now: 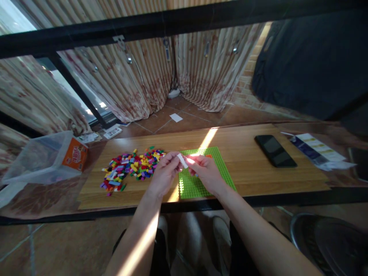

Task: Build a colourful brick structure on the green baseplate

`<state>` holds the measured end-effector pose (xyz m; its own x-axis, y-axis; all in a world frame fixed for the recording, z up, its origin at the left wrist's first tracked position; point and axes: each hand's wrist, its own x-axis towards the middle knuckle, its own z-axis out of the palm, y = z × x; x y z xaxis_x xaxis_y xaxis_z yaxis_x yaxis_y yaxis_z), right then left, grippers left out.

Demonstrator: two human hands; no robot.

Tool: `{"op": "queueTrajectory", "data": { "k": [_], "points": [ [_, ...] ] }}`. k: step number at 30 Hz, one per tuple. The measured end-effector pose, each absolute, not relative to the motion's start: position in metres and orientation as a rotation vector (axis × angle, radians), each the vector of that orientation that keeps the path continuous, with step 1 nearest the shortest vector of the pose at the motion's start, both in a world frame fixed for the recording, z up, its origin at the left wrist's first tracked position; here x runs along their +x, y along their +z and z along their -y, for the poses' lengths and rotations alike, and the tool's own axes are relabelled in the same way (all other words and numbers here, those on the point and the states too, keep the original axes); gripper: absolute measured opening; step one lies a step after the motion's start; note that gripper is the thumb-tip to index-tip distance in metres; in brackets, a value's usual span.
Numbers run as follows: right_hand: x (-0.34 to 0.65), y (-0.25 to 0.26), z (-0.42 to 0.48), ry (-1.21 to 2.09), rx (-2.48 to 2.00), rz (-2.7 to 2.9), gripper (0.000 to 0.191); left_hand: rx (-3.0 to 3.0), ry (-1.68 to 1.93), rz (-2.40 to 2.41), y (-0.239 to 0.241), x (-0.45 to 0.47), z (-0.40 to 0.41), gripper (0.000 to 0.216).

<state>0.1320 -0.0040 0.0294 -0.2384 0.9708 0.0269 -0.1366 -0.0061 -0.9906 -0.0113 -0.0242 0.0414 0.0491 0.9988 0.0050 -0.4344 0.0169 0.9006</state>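
Between my two hands is a small white toy brick (182,161), raised over the left part of a green studded baseplate (220,163). My left hand (166,170) pinches it from the left, and the fingers of my right hand (205,170) close on it from the right. Something orange (209,156) shows on the baseplate just behind my right hand; that hand covers most of whatever else sits there. Left of my left hand, a spread-out pile of small coloured bricks (143,165) lies on the wooden board (241,180).
A black phone (275,150) lies on the board at the right, with printed papers (320,149) beyond it. A clear plastic box (43,157) with an orange label stands at the far left. A dark rail (184,21) crosses above, before curtains (138,76).
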Motion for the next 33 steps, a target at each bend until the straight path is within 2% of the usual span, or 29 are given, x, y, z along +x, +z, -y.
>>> {"op": "queueTrajectory", "data": {
  "k": [6, 9, 17, 19, 21, 24, 28, 33],
  "points": [
    [0.128, 0.028, 0.003, 1.484, -0.962, 1.156, 0.027, 0.974, 1.417, -1.050, 0.039, -0.009, 0.023, 0.022],
    [0.122, 0.025, 0.006, 1.492, -0.950, 1.202, 0.028, 1.063, 1.426, -1.173, 0.037, -0.016, 0.025, 0.019],
    [0.105, 0.021, 0.013, 1.634, -0.989, 1.216, 0.032, 1.109, 1.386, -1.173, 0.035, -0.038, 0.034, 0.021],
    [0.101, 0.015, 0.013, 1.455, -1.046, 1.388, 0.026, 1.122, 1.389, -1.244, 0.033, -0.046, 0.035, 0.019],
    [0.096, 0.008, 0.014, 1.137, -1.066, 1.634, 0.018, 1.152, 1.393, -1.390, 0.030, -0.056, 0.035, 0.018],
    [0.088, -0.003, 0.017, 0.758, -1.018, 1.934, 0.012, 1.339, 1.256, -1.733, 0.029, -0.074, 0.038, 0.015],
    [0.078, -0.014, 0.020, 0.595, -1.000, 2.123, 0.012, 1.604, 0.924, -2.121, 0.031, -0.094, 0.048, 0.016],
    [0.070, -0.018, 0.016, 0.578, -1.093, 2.151, 0.015, 1.608, 0.826, -2.219, 0.026, -0.110, 0.055, 0.017]
  ]
}}
